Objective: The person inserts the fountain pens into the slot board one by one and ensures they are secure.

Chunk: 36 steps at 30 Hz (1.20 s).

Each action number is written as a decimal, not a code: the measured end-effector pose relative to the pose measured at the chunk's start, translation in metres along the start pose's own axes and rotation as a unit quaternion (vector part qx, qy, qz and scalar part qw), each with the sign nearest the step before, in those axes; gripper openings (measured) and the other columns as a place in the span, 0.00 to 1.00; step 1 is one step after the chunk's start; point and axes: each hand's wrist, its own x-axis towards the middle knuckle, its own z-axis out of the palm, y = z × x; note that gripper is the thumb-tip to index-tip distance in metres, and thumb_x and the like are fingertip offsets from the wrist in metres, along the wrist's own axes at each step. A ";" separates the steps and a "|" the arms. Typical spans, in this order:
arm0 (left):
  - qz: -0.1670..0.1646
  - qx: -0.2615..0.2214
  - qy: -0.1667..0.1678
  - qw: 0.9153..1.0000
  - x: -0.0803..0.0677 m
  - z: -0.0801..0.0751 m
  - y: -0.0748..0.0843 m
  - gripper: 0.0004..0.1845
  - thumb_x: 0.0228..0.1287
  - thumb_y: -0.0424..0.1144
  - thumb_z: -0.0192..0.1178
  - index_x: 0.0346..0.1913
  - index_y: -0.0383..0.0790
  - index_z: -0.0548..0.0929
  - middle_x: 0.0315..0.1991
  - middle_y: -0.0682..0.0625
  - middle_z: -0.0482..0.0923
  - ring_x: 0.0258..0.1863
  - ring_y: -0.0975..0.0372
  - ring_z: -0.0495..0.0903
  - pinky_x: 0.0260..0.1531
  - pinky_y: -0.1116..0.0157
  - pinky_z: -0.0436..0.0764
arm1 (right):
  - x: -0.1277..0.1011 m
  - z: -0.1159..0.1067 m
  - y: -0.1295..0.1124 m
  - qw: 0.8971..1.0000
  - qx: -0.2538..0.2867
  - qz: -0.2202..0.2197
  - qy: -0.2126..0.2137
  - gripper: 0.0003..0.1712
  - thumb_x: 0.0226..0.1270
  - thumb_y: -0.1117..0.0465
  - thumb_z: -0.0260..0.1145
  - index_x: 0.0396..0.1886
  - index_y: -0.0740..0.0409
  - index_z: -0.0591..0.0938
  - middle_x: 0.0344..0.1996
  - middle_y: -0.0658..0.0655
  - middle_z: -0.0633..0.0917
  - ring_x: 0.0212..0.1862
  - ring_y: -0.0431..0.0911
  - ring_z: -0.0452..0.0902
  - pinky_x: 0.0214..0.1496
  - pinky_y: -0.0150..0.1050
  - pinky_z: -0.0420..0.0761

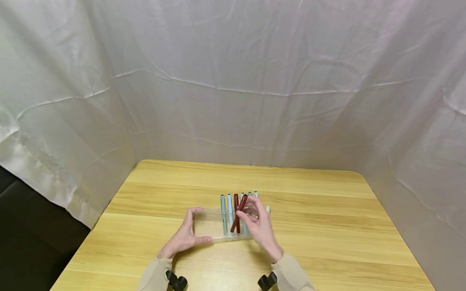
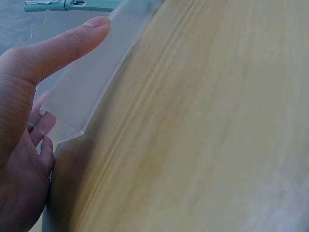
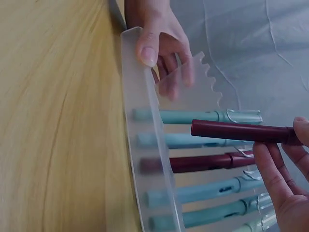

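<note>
My left hand (image 1: pixel 185 236) grips the left end of a clear plastic pen holder (image 3: pixel 133 82), thumb along the front and fingers behind. A dark red pen (image 3: pixel 231 131) is pinched near its cap by my right hand (image 1: pixel 261 229), slanting over the holder's row. In the right wrist view, the pens in the holder include a teal pen (image 3: pixel 193 117), a light blue pen (image 3: pixel 200 141), a second dark red pen (image 3: pixel 203 163) and several more blue and green ones. They lie side by side, capped ends toward the back. My right hand partly hides the row's right end.
The holder is on a wood-grain table (image 1: pixel 320 226). Just right of my right hand shows a pale green pen end (image 1: pixel 268 209). Light curtains (image 1: pixel 233 121) hang behind and at the sides; a dark surface (image 1: pixel 29 226) lies beyond the table's left edge.
</note>
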 end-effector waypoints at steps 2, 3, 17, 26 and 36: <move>0.001 0.002 0.002 1.000 0.000 0.000 0.000 0.56 0.39 0.42 0.83 0.69 0.39 0.57 0.71 0.38 0.58 0.76 0.45 0.55 0.79 0.39 0.48 | 0.000 0.003 -0.001 1.000 -0.002 -0.006 -0.006 0.29 0.63 0.67 0.70 0.63 0.62 0.73 0.47 0.67 0.85 0.45 0.46 0.84 0.48 0.30 0.86; 0.001 0.001 0.002 1.000 0.000 0.000 0.000 0.56 0.39 0.42 0.83 0.69 0.39 0.57 0.71 0.38 0.58 0.76 0.45 0.55 0.79 0.39 0.49 | 0.001 0.005 -0.001 1.000 -0.002 -0.008 -0.007 0.29 0.63 0.67 0.70 0.63 0.62 0.73 0.47 0.67 0.85 0.46 0.48 0.85 0.49 0.30 0.86; 0.021 -0.001 0.005 1.000 -0.001 0.000 -0.002 0.56 0.39 0.42 0.83 0.68 0.38 0.57 0.70 0.37 0.59 0.74 0.44 0.58 0.78 0.39 0.52 | 0.001 0.021 0.001 0.999 -0.009 -0.029 -0.041 0.26 0.65 0.66 0.69 0.62 0.62 0.74 0.45 0.65 0.86 0.46 0.58 0.85 0.46 0.32 0.88; 0.029 0.015 0.016 0.999 -0.001 0.001 -0.003 0.54 0.39 0.42 0.83 0.68 0.38 0.59 0.69 0.37 0.62 0.72 0.43 0.61 0.76 0.37 0.54 | -0.001 0.029 0.001 0.998 -0.040 -0.027 -0.049 0.30 0.65 0.64 0.70 0.65 0.61 0.72 0.44 0.65 0.87 0.46 0.58 0.86 0.47 0.31 0.87; 0.027 0.013 0.015 0.999 0.000 0.001 -0.002 0.55 0.39 0.43 0.83 0.68 0.39 0.59 0.69 0.38 0.61 0.71 0.45 0.62 0.76 0.39 0.57 | -0.004 0.034 0.005 0.995 -0.054 -0.057 -0.061 0.27 0.66 0.63 0.69 0.63 0.62 0.74 0.45 0.64 0.87 0.44 0.56 0.86 0.48 0.33 0.88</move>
